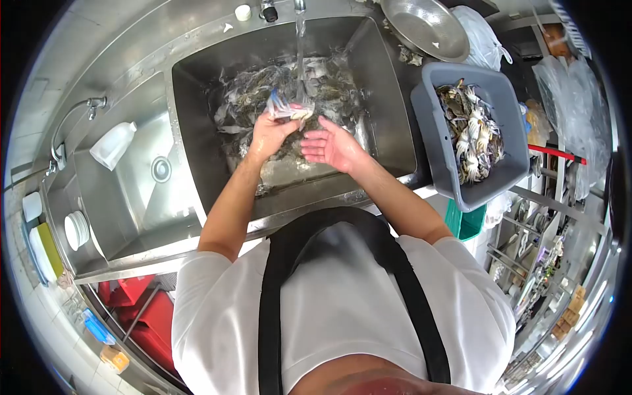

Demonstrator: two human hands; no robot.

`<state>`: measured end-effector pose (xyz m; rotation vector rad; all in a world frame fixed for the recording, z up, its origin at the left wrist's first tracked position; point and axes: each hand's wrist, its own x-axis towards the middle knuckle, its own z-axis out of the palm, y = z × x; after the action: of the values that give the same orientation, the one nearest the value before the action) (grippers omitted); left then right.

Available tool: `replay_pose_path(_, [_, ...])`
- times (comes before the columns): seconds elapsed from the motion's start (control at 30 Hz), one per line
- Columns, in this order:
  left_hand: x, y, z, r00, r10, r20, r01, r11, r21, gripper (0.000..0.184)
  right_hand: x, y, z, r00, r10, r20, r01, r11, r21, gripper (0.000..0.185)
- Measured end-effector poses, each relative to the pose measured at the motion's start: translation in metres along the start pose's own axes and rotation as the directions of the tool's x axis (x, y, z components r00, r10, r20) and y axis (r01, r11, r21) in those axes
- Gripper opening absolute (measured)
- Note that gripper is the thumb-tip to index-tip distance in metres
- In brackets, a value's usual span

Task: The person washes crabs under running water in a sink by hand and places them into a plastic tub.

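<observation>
My left hand (268, 136) is closed around a crab (289, 108) with pale legs and a blue claw, held above the sink (388, 99). Beside it, my right hand (332, 145) has its fingers apart, palm turned toward the crab, with nothing in it. Water (301, 59) runs from the faucet (299, 6) just behind the held crab. Many more crabs (250, 85) lie heaped in the water of the sink below both hands. Further crabs (471, 131) fill part of a grey plastic tub (424, 105) on the right.
A metal bowl (424, 26) and a white plastic bag (484, 39) sit behind the tub. The left basin (131, 197) holds a white plastic jug (113, 145); stacked white dishes (76, 230) stand at its edge. A green container (471, 224) is below the tub.
</observation>
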<state>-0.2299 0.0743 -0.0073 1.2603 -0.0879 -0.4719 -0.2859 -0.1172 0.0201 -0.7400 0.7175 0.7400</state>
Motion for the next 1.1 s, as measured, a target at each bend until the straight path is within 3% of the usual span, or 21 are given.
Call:
replay_pose_path(0.13, [-0.023,0.023,0.026,0.996,0.081,-0.042,-0.078,0.995,0.066,0.029,-0.01,-0.016,0.016,0.974,-0.162,0.158,0.138,0.978,0.153,0.051])
replay_pose_path(0.2, [-0.029,0.021,0.027,0.973,0.198,-0.118,-0.181,0.974,0.138,0.032,-0.019,-0.023,0.019,0.931,-0.249,0.266,0.202,0.96,0.192,0.043])
replay_pose_path(0.3, [-0.036,0.027,0.029,0.956,0.284,-0.076,-0.269,0.949,0.165,0.032,-0.033,-0.026,0.027,0.908,-0.31,0.28,0.259,0.943,0.207,0.042])
replay_pose_path(0.37, [-0.041,0.034,0.038,0.96,0.272,-0.073,-0.266,0.961,0.081,0.036,-0.037,-0.029,0.033,0.896,-0.342,0.282,0.28,0.93,0.239,0.041])
replay_pose_path(0.43, [-0.043,0.036,0.041,0.873,0.487,0.026,-0.456,0.797,0.396,0.042,-0.037,-0.032,0.035,0.882,-0.376,0.284,0.301,0.913,0.274,0.041])
replay_pose_path(0.47, [-0.049,0.039,0.038,0.899,0.436,0.039,-0.395,0.77,0.502,0.048,-0.035,-0.035,0.035,0.868,-0.416,0.273,0.35,0.9,0.259,0.041])
replay_pose_path(0.57, [-0.063,0.051,0.029,0.945,0.325,0.045,-0.286,0.749,0.598,0.053,-0.036,-0.047,0.039,0.828,-0.496,0.263,0.426,0.86,0.281,0.04])
replay_pose_path(0.6, [-0.065,0.042,0.015,0.935,0.354,0.027,-0.272,0.666,0.694,0.052,-0.036,-0.053,0.037,0.826,-0.493,0.274,0.423,0.862,0.279,0.041])
replay_pose_path(0.63, [-0.069,0.053,0.007,0.98,0.201,0.001,-0.132,0.639,0.758,0.048,-0.037,-0.061,0.036,0.822,-0.493,0.286,0.422,0.863,0.277,0.041])
replay_pose_path(0.7, [-0.071,0.06,-0.021,0.984,0.147,-0.102,0.031,0.421,0.907,0.043,-0.04,-0.075,0.036,0.806,-0.521,0.281,0.453,0.849,0.273,0.041])
replay_pose_path(0.77, [-0.065,0.093,-0.024,0.9,0.427,-0.082,-0.109,0.404,0.908,0.04,-0.043,-0.088,0.034,0.846,-0.449,0.287,0.436,0.893,0.112,0.042])
replay_pose_path(0.83, [-0.062,0.152,0.01,0.844,0.534,0.045,-0.255,0.326,0.91,0.043,-0.037,-0.095,0.031,0.853,-0.41,0.322,0.424,0.905,0.03,0.042])
replay_pose_path(0.9, [-0.047,0.176,0.03,0.768,0.541,0.342,-0.469,0.111,0.876,0.05,-0.04,-0.096,0.04,0.889,-0.316,0.33,0.374,0.919,-0.127,0.04])
replay_pose_path(0.97, [-0.034,0.18,0.049,0.752,0.401,0.523,-0.572,0.002,0.82,0.059,-0.029,-0.093,0.042,0.894,-0.277,0.353,0.345,0.927,-0.146,0.04])
replay_pose_path(1.1, [-0.012,0.163,0.059,0.77,0.265,0.581,-0.616,0.074,0.784,0.057,-0.029,-0.096,0.042,0.928,-0.207,0.31,0.29,0.924,-0.249,0.04])
